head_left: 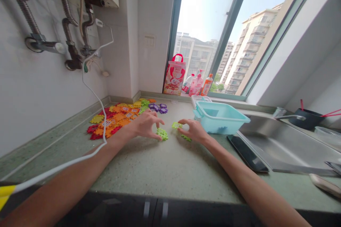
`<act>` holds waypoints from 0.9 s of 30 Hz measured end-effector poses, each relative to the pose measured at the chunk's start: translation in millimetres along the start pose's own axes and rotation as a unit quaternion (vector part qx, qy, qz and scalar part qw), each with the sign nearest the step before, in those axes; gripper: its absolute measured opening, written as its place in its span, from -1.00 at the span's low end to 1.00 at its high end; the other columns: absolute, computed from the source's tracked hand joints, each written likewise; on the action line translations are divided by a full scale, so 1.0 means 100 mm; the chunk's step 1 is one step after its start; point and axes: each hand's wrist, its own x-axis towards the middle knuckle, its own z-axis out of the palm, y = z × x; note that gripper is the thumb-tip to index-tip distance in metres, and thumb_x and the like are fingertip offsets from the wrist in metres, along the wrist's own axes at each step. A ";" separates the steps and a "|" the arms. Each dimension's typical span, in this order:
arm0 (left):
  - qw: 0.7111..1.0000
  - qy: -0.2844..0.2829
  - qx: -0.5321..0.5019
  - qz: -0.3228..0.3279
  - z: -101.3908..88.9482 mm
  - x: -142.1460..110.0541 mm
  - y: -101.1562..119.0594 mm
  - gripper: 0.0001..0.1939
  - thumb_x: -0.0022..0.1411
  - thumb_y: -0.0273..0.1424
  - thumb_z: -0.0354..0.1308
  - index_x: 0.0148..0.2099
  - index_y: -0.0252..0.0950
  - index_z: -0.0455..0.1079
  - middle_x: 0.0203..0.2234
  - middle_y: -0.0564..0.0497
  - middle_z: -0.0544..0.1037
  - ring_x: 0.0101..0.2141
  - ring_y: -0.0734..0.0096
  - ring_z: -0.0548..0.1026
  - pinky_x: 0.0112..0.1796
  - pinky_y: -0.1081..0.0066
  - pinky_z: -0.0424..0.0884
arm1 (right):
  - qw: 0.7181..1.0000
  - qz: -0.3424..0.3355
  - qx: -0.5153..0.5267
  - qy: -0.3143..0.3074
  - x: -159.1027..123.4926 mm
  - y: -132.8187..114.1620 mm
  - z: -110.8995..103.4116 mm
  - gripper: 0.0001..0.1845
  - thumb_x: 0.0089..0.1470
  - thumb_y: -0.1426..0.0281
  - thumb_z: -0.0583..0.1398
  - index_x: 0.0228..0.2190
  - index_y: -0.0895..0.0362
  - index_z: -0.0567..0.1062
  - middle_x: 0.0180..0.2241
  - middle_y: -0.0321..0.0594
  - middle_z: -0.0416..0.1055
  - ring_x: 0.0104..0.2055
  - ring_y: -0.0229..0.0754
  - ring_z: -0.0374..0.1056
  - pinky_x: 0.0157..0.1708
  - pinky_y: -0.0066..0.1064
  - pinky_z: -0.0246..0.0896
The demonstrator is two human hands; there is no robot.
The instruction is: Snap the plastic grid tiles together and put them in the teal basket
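Note:
Light-green interlocking plastic pieces with toothed edges lie between my hands on the counter. My left hand curls its thumb and fingers around the edge of one green piece. Opposite it, my right hand pinches a second green piece between thumb and finger. Another green piece rests on the counter beneath the right hand, partly covered by it. Beyond my left forearm spreads a pile of orange pieces mixed with red and yellow ones, some bearing white printed labels. Purple pieces sit at its far right.
A turquoise plastic bin stands right of my hands, with a black phone before it. Farther right is a steel sink. A white cable hangs across the left side. Bottles and a pink bag line the windowsill.

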 end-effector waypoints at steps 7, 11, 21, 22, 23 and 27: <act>0.998 -0.042 -0.030 -0.040 0.20 -0.02 0.04 -0.23 -0.01 0.05 0.46 0.22 -0.10 0.48 -0.28 0.08 0.70 -0.21 0.19 0.62 -0.04 0.30 0.35 | 0.994 -0.091 0.065 0.006 -0.04 -0.25 -0.03 -0.72 0.22 0.29 0.30 -0.03 0.04 0.58 -0.08 -0.13 0.63 -0.04 -0.03 0.54 0.05 -0.19 0.36; 0.997 -0.032 -0.052 -0.044 0.29 0.02 0.11 -0.26 0.08 0.02 0.40 0.27 -0.09 0.45 -0.24 0.05 0.69 -0.18 0.18 0.63 -0.09 0.31 0.38 | 0.988 -0.130 0.082 -0.018 -0.06 -0.40 0.00 -0.74 0.20 0.32 0.33 -0.06 0.02 0.58 -0.10 -0.14 0.63 -0.04 -0.03 0.54 0.04 -0.20 0.37; 0.999 -0.019 -0.038 -0.027 0.31 0.03 0.15 -0.27 0.07 -0.08 0.39 0.27 -0.13 0.41 -0.20 0.06 0.68 -0.14 0.15 0.61 -0.03 0.27 0.38 | 0.985 -0.146 0.047 -0.083 -0.07 -0.43 -0.13 -0.70 0.20 0.24 0.35 -0.03 -0.01 0.58 0.02 -0.12 0.59 0.08 -0.01 0.50 0.11 -0.19 0.36; 0.999 -0.018 -0.039 -0.028 0.31 0.03 0.16 -0.27 0.08 -0.08 0.38 0.28 -0.13 0.40 -0.20 0.06 0.67 -0.14 0.16 0.60 -0.03 0.27 0.38 | 0.988 -0.135 0.021 -0.075 -0.08 -0.40 -0.19 -0.64 0.18 0.20 0.36 -0.01 0.00 0.56 0.02 -0.10 0.59 0.08 0.02 0.50 0.10 -0.17 0.36; 0.999 -0.018 -0.039 -0.030 0.30 0.03 0.16 -0.27 0.08 -0.08 0.38 0.28 -0.14 0.39 -0.19 0.06 0.67 -0.14 0.16 0.60 -0.02 0.27 0.38 | 0.991 -0.113 -0.011 -0.067 -0.09 -0.36 -0.25 -0.59 0.15 0.16 0.38 0.00 0.01 0.56 -0.01 -0.09 0.60 0.05 0.05 0.51 0.06 -0.17 0.38; 0.998 -0.015 -0.044 -0.045 0.31 0.03 0.15 -0.24 0.08 -0.08 0.38 0.29 -0.18 0.37 -0.19 0.04 0.67 -0.15 0.16 0.61 -0.02 0.26 0.40 | 0.992 -0.017 -0.091 -0.083 -0.12 -0.15 -0.35 -0.57 -0.06 0.14 0.48 -0.15 0.01 0.64 -0.30 -0.15 0.64 -0.29 -0.01 0.55 -0.26 -0.30 0.39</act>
